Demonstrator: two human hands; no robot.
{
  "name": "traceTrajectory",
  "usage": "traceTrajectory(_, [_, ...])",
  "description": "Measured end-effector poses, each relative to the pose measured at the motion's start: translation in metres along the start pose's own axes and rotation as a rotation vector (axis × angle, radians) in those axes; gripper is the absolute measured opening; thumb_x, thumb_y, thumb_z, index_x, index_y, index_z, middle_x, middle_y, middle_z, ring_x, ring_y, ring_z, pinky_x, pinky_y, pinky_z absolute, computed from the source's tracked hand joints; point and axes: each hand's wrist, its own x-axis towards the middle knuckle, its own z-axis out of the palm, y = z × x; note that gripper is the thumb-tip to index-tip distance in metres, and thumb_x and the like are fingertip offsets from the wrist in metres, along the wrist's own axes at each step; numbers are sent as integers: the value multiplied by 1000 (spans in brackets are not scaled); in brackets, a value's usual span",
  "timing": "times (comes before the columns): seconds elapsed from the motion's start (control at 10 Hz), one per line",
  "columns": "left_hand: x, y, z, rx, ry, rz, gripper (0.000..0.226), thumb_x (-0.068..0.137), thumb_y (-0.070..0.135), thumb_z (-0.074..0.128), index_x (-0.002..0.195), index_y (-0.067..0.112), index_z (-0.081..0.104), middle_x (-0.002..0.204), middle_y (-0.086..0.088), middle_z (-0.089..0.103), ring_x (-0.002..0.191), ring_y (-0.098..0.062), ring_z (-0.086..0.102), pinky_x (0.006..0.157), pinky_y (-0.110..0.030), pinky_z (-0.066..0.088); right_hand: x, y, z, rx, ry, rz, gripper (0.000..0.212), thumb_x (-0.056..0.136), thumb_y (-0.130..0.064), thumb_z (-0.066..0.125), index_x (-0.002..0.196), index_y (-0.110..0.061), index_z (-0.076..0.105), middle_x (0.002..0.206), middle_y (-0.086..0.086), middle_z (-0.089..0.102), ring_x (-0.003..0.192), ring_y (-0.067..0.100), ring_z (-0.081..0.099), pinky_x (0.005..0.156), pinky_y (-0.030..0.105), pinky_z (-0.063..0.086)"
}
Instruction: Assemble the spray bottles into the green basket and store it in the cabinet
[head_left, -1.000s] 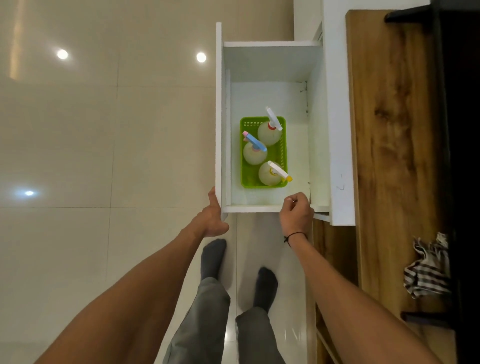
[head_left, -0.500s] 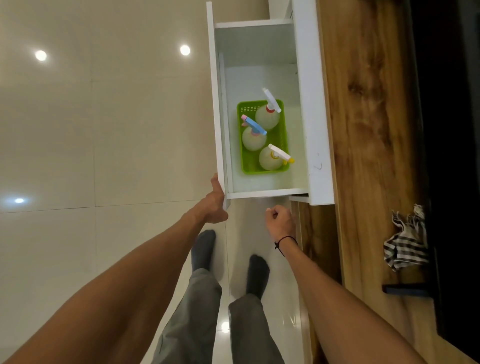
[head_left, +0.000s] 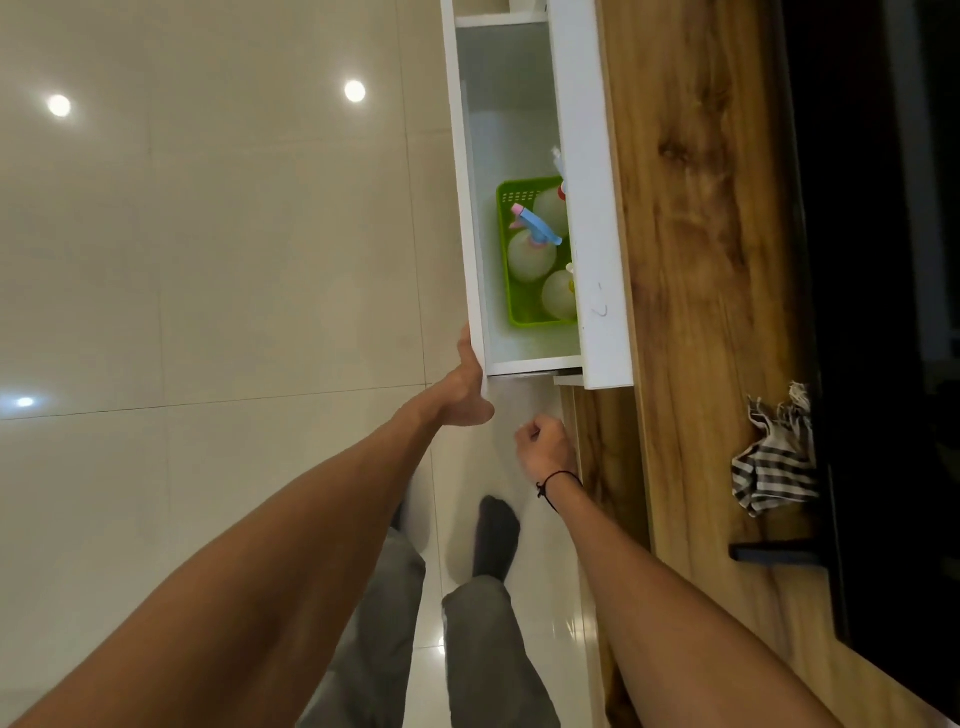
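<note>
A green basket (head_left: 505, 244) sits inside the white cabinet drawer (head_left: 470, 208), which is pulled partway out. Three pale spray bottles stand in it: one with a blue and pink nozzle (head_left: 530, 249), one behind it (head_left: 551, 208) and one nearer to me (head_left: 558, 293), both partly hidden by the white cabinet top (head_left: 592, 208). My left hand (head_left: 467, 389) presses flat against the drawer's front panel at its near corner. Just below the drawer's near end, my right hand (head_left: 545, 444) is curled into a loose fist, holding nothing and touching nothing.
A wooden countertop (head_left: 696, 260) runs along the right, with a striped cloth (head_left: 776, 452) on it beside a dark edge. Glossy cream floor tiles (head_left: 208, 260) fill the left. My socked feet and grey trousers (head_left: 493, 540) stand below the drawer.
The drawer has slid further into the cabinet, hiding part of the basket and two bottles. My right hand let go of the drawer's near edge and drew back; my left hand stays on the front panel.
</note>
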Motion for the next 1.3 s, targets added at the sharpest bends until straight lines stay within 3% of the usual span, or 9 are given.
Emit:
traceTrajectory(0.1, [-3, 7, 13, -69, -62, 14, 124, 87, -9, 56, 155, 21, -44, 119, -20, 65, 110, -38, 67, 83, -35, 55, 4, 4, -4, -4, 7, -3, 14, 105, -22, 56, 101, -12, 65, 97, 10, 68, 82, 23, 62, 68, 24, 47])
traceTrajectory(0.2, [-8, 15, 20, -166, -124, 74, 124, 83, -19, 50, 160, 26, -37, 174, -10, 22, 157, -35, 34, 121, -49, 43, 7, 5, -6, 2, 8, 2, 12, 106, -21, 57, 104, -12, 65, 96, 8, 67, 82, 22, 62, 68, 26, 47])
traceTrajectory(0.3, [-6, 17, 23, -193, -205, 96, 120, 81, -24, 46, 166, 23, -24, 179, -5, 7, 164, -28, 18, 127, -52, 33, 8, 6, -9, 4, 7, 11, 15, 106, -21, 56, 105, -10, 66, 96, 10, 68, 82, 23, 62, 66, 26, 46])
traceTrajectory(0.5, [3, 32, 28, -94, -217, 88, 107, 84, -19, 53, 170, 12, -3, 177, -12, 17, 163, -30, 21, 129, -49, 30, 7, 8, -11, 4, -18, 3, 21, 106, -22, 54, 109, -8, 70, 101, 11, 71, 92, 27, 68, 72, 28, 50])
traceTrajectory(0.7, [4, 51, 39, -105, -198, 116, 107, 85, -13, 62, 170, 14, 4, 177, -10, 16, 162, -35, 23, 123, -51, 39, 8, 3, -15, -57, -7, -8, 23, 105, -19, 52, 101, -7, 71, 90, 9, 66, 77, 24, 60, 56, 21, 37])
traceTrajectory(0.8, [1, 58, 47, -136, -190, 127, 103, 88, -11, 58, 170, 17, 4, 177, -7, 17, 162, -33, 24, 122, -50, 40, 10, 0, -18, -100, -2, 2, 23, 105, -16, 50, 103, -6, 71, 94, 12, 69, 67, 18, 55, 51, 23, 35])
traceTrajectory(0.9, [0, 60, 52, -170, -191, 135, 100, 89, -11, 53, 170, 17, 3, 178, -6, 15, 162, -30, 24, 123, -49, 39, 10, 1, -21, -127, -7, -23, 22, 105, -16, 50, 107, -6, 70, 100, 15, 71, 70, 20, 57, 50, 23, 35])
traceTrajectory(1.1, [-3, 62, 58, -195, -175, 127, 95, 92, -6, 55, 170, 22, 8, 177, -5, 19, 162, -31, 24, 123, -47, 35, 6, 5, -22, -157, 5, -32, 26, 108, -22, 48, 116, -9, 68, 106, 15, 69, 81, 25, 61, 61, 30, 45])
traceTrajectory(1.3, [-17, 51, 70, -121, -32, 143, 82, 97, 5, 64, 166, 20, 23, 163, -14, 44, 148, -35, 47, 117, -44, 47, -7, 13, -30, -131, 20, -105, 14, 104, -20, 53, 104, -13, 65, 97, 10, 67, 83, 30, 63, 63, 32, 48])
